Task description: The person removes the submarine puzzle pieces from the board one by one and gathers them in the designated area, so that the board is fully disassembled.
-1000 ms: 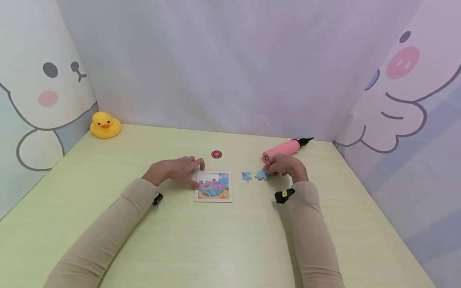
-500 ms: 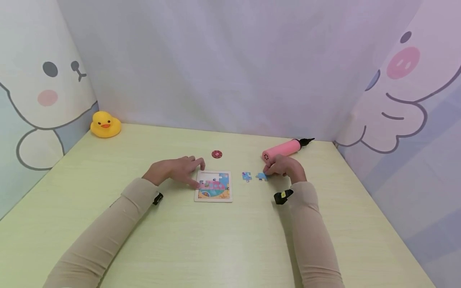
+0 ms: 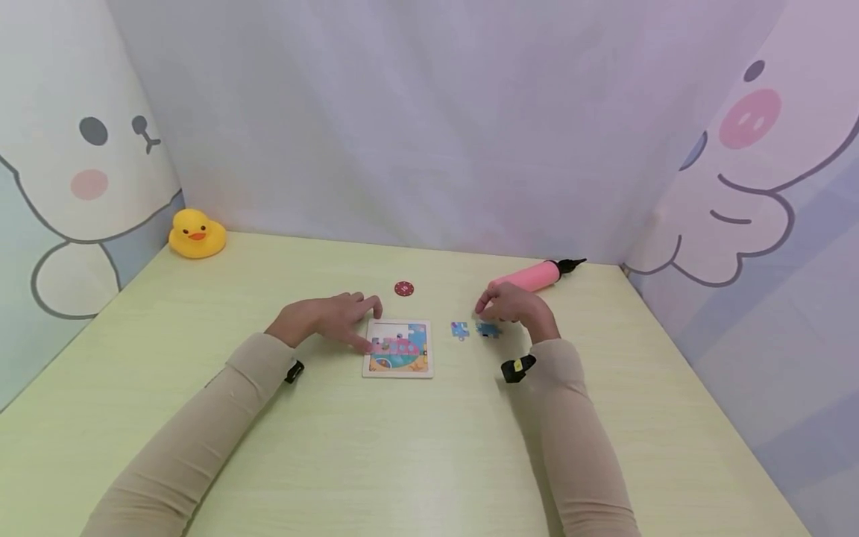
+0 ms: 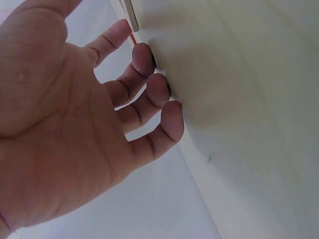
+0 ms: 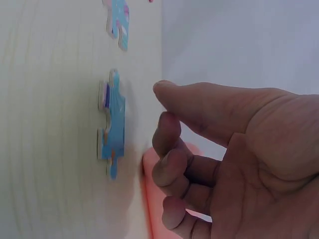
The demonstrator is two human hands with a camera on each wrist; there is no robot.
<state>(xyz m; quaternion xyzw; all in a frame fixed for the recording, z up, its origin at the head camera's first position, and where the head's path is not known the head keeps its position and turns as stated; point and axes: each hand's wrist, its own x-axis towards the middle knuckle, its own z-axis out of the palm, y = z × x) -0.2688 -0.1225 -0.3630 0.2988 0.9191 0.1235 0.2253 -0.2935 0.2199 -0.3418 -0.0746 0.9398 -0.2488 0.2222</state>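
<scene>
A small jigsaw board [image 3: 399,374] with a pale rim lies flat mid-table; its pink and blue picture has a bare white area at the upper left. My left hand [image 3: 329,319] rests at the board's left side, thumb on the rim and fingers bent loosely at the table. Two blue jigsaw pieces lie right of the board: a left piece [image 3: 459,330] and a right piece [image 3: 488,330]. Just above the right piece hovers my right hand [image 3: 515,304], fingers loosely bent; the right wrist view shows nothing between thumb and fingertips, apart from the piece [image 5: 115,119].
Behind my right hand lies a pink balloon pump [image 3: 537,277] with a black nozzle, partly covered by the hand. A red poker chip [image 3: 404,289] sits beyond the board. In the far left corner stands a yellow rubber duck [image 3: 197,235]. Printed cloth walls enclose the table.
My right hand has come off the right jigsaw piece, lifting and shifting slightly left. That piece remains on the table. The left hand and the board have stayed put.
</scene>
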